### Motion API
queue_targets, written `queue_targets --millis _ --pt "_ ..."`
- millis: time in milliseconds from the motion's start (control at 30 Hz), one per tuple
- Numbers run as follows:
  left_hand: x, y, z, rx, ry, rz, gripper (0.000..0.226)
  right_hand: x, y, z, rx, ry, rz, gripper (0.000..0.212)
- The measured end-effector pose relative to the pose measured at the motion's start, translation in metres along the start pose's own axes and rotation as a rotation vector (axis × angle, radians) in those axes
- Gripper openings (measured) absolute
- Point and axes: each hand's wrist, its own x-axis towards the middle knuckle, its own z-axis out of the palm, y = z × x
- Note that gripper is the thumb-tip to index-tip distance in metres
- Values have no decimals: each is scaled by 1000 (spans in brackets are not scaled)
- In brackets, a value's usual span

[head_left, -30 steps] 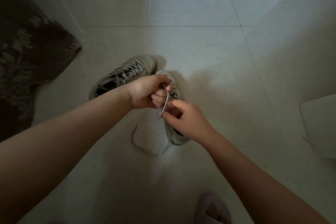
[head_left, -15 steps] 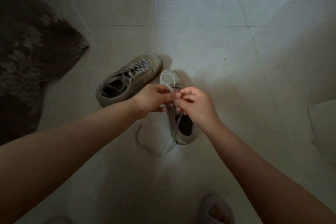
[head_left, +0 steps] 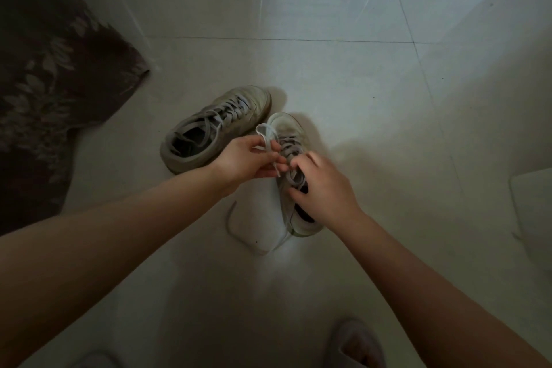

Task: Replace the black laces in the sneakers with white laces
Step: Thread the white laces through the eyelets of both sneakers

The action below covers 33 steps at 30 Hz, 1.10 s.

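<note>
Your right hand (head_left: 324, 188) now lower, fingers curled on the worn grey low-top sneaker (head_left: 294, 176); left hand (head_left: 249, 158) still pinching its pale flat lace (head_left: 266, 140).

Pale tiled floor (head_left: 343, 75): two sneakers (head_left: 209, 131) under fingers, loose lace end (head_left: 236, 230) below, patterned rug (head_left: 44, 92) far left.

You are working on a glossy, smooth tiled floor (head_left: 343, 75) that reflects light streaks. Both sneakers (head_left: 209, 134) show matt, scuffed uppers with flat woven laces (head_left: 267, 136). The dark leaf-patterned fabric (head_left: 50, 84) looks soft and matt.
</note>
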Motion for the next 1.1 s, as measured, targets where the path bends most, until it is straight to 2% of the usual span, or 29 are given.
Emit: queue_targets --millis 133,267,333,400,567,700,833,1100 --pt "1 13 2 59 -19 121 7 2 -3 8 -15 115 -37 16" --pt "3 22 8 120 66 224 6 11 2 6 361 158 193 9" --pt "2 18 8 131 120 190 7 16 8 1 570 199 337 11" --pt "2 9 7 109 124 133 8 19 12 -2 652 254 451 11" --pt "1 -8 6 -30 92 -21 18 14 10 0 870 201 558 13" --pt "3 -12 4 -10 162 -77 16 8 6 -2 844 162 475 20" --pt "2 -15 2 -114 168 -97 16 2 7 2 611 148 336 31" --pt "-1 -17 8 -154 250 -25 16 2 7 4 375 92 225 10"
